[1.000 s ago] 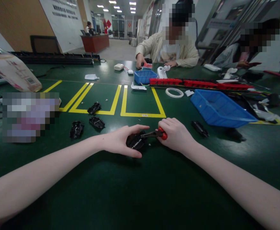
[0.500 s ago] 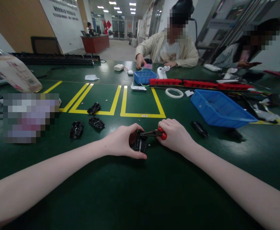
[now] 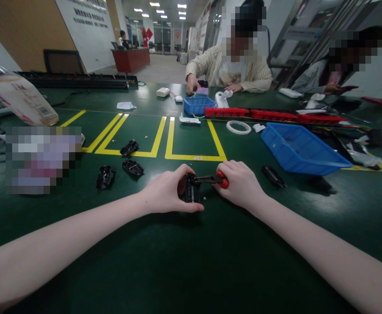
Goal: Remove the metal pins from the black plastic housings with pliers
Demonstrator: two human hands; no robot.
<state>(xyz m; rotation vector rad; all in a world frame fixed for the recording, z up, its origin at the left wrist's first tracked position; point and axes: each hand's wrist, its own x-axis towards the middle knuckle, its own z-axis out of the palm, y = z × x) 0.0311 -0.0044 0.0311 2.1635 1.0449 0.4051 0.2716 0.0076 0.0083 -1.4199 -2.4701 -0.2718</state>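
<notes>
My left hand (image 3: pixel 166 191) grips a small black plastic part (image 3: pixel 192 192) between thumb and fingers, holding it low over the green table. Red-handled needle-nose pliers (image 3: pixel 207 179) are in my right hand (image 3: pixel 238 182), its fingers wrapped round the handles. The jaws point left and reach the upper end of the black part; whether they pinch anything there I cannot tell. A tiny pale bit (image 3: pixel 204 198) lies just right of the part. To the left rest several similar black parts, among them one near my forearm (image 3: pixel 105 177).
A blue bin (image 3: pixel 304 150) stands at right, with another black part (image 3: pixel 273 176) beside it. Farther back are a roll of white tape (image 3: pixel 238 127), a red strip (image 3: pixel 272 115) and a smaller blue bin (image 3: pixel 199 106). A bottle (image 3: pixel 21 98) leans at left. Two people sit opposite.
The black part and the plier tips have turned slightly; the pliers now lie more nearly level. Both hands keep their grips, and the view has shifted a little.
</notes>
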